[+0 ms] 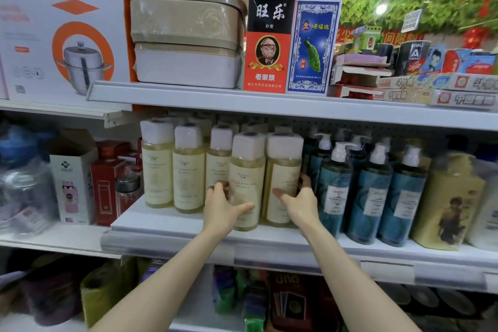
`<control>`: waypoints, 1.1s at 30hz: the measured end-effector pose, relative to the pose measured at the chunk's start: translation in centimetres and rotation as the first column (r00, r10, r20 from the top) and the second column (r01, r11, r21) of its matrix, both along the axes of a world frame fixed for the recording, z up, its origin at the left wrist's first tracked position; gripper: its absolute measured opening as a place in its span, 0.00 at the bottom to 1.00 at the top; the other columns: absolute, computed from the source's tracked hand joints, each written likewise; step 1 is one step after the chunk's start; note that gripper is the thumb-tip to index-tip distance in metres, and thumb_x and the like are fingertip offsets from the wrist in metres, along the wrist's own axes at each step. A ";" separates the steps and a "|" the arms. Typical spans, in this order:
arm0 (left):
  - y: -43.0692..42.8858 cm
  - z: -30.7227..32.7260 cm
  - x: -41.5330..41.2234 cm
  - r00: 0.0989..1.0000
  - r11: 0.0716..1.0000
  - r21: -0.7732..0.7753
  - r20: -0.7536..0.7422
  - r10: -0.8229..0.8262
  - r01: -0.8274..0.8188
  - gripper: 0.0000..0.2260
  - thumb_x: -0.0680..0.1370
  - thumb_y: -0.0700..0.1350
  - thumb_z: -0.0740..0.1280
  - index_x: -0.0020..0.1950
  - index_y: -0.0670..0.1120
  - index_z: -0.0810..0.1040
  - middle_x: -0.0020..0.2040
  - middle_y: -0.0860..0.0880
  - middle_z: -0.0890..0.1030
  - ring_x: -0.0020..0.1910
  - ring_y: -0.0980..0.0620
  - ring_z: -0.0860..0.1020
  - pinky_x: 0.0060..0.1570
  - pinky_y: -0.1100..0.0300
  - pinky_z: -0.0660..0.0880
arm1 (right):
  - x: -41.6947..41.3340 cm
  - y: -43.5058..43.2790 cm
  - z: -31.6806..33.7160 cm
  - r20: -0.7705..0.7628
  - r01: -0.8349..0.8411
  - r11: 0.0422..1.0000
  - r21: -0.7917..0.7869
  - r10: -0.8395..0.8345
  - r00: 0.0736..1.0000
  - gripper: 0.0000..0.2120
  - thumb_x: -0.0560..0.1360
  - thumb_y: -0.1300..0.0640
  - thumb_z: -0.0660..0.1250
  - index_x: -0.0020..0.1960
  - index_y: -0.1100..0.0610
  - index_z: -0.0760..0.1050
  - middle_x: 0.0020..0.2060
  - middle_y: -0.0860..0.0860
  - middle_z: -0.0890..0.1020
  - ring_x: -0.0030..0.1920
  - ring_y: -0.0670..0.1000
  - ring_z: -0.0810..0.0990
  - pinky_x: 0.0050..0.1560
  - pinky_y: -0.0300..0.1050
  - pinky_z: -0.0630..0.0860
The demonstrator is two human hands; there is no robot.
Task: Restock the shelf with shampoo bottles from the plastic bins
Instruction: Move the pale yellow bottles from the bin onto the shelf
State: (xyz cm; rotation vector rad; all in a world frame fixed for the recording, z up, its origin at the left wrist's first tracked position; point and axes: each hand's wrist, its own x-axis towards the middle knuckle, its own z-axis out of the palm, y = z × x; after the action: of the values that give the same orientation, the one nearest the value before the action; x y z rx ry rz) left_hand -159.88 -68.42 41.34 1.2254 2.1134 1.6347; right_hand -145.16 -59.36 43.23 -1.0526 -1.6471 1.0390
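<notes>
My left hand point(222, 209) grips the left bottle point(248, 170) low on its body. The thumb lies across the front label and the fingers point(215, 188) curl round its left side. My right hand point(300, 205) holds the right bottle point(283, 167) in the same way, with the thumb on the front. Its fingers are wrapped round the bottle's right side, next to the blue bottles point(334, 186).

Both bottles are pale yellow with white wrapped caps and cream labels. They stand upright and touch each other at the front edge of the shelf point(172, 226), about midway along it. Three more yellow bottles point(188, 170) stand in a row to their left, set a little further back and running to the shelf's left end. More white caps show behind them.

The blue bottles have white pumps and stand several deep just right of the right bottle. Beyond them, near the right end, is a cartoon bottle point(447, 202). On the upper shelf point(172, 94) sit stacked beige containers point(186, 24), with a red card box point(268, 62) and a blue card box point(310, 46) beside them. At far left stands a pot box point(62, 35).
</notes>
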 end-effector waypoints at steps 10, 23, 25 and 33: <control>0.5 -0.1 0.0 1.000 1.000 -0.026 0.013 -0.009 0.010 0.29 0.66 0.46 0.79 0.63 0.43 0.71 0.63 0.45 0.75 0.62 0.48 0.74 0.61 0.54 0.73 | 0.2 0.2 -0.2 0.040 -0.024 1.000 -0.005 0.024 0.999 0.41 0.73 0.59 0.72 0.78 0.54 0.51 0.70 0.56 0.71 0.69 0.58 0.70 0.66 0.53 0.70; 2.1 -0.3 0.8 0.998 0.998 -0.027 -0.027 0.056 -0.057 0.26 0.65 0.48 0.79 0.59 0.43 0.74 0.57 0.46 0.77 0.57 0.48 0.76 0.59 0.52 0.76 | -0.5 1.3 -0.6 0.026 -0.007 1.000 -0.006 0.007 1.000 0.40 0.74 0.60 0.71 0.78 0.54 0.52 0.72 0.56 0.68 0.72 0.58 0.66 0.70 0.54 0.66; 2.3 -0.2 0.9 0.998 0.998 -0.040 -0.027 0.055 -0.056 0.26 0.65 0.49 0.79 0.58 0.44 0.75 0.57 0.47 0.78 0.57 0.48 0.76 0.58 0.50 0.76 | -0.6 1.5 -0.6 0.025 -0.006 1.000 -0.007 0.006 1.000 0.40 0.74 0.60 0.71 0.78 0.53 0.51 0.73 0.56 0.67 0.72 0.58 0.65 0.71 0.55 0.65; 3.0 0.0 1.3 0.991 0.990 -0.085 -0.082 0.109 -0.116 0.26 0.67 0.53 0.78 0.60 0.44 0.75 0.58 0.47 0.78 0.56 0.47 0.77 0.55 0.51 0.77 | -0.9 2.1 -0.8 0.073 0.025 1.000 0.012 -0.026 0.997 0.40 0.75 0.58 0.70 0.78 0.52 0.49 0.75 0.56 0.63 0.74 0.59 0.62 0.73 0.57 0.62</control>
State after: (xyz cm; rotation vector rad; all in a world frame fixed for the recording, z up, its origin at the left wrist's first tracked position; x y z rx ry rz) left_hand -158.63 -65.46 41.30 1.1794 2.3153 1.5412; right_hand -146.09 -57.21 42.44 -1.1134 -1.6915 0.9843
